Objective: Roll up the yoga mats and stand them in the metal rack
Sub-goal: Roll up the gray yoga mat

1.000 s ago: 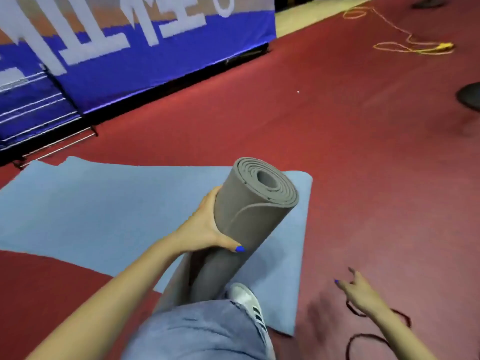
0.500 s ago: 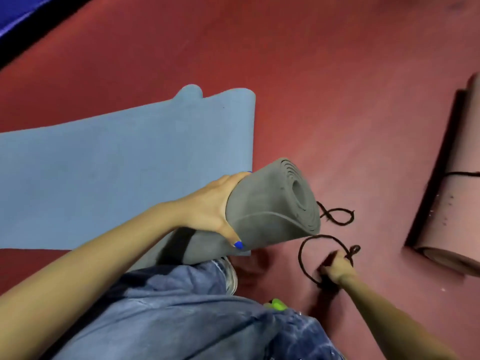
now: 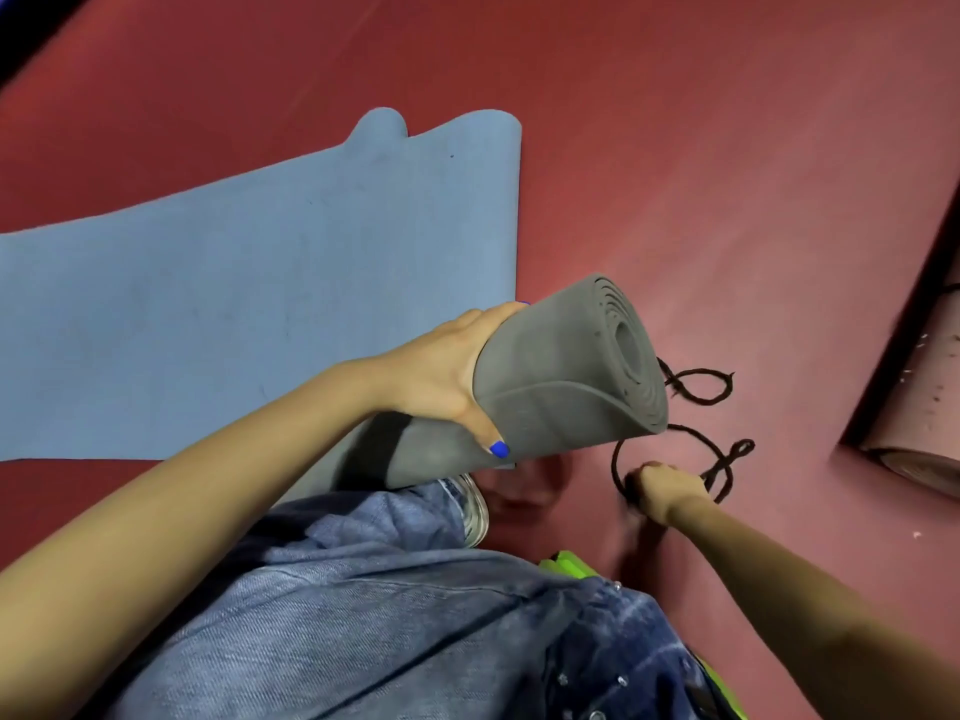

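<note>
My left hand [image 3: 447,371] grips a rolled grey yoga mat [image 3: 561,376] near its upper end; the roll leans against my knee, its spiral end facing right. Down on the red floor, my right hand [image 3: 662,488] pinches a thin black cord [image 3: 711,457] that lies in loops. A blue yoga mat [image 3: 234,288] is spread flat on the floor behind the grey roll. A rolled pink mat [image 3: 924,423] with a dark cord round it lies at the right edge. The metal rack is out of view.
Red carpet [image 3: 675,174] covers the floor all round. My jeans-clad legs [image 3: 389,615] and a white shoe [image 3: 472,506] fill the lower middle. Something bright green [image 3: 566,563] shows by my right knee.
My view swung down and right, away from the blue banner. The right hand reached the floor and took hold of the black cord. The grey roll tilted further right in my left hand.
</note>
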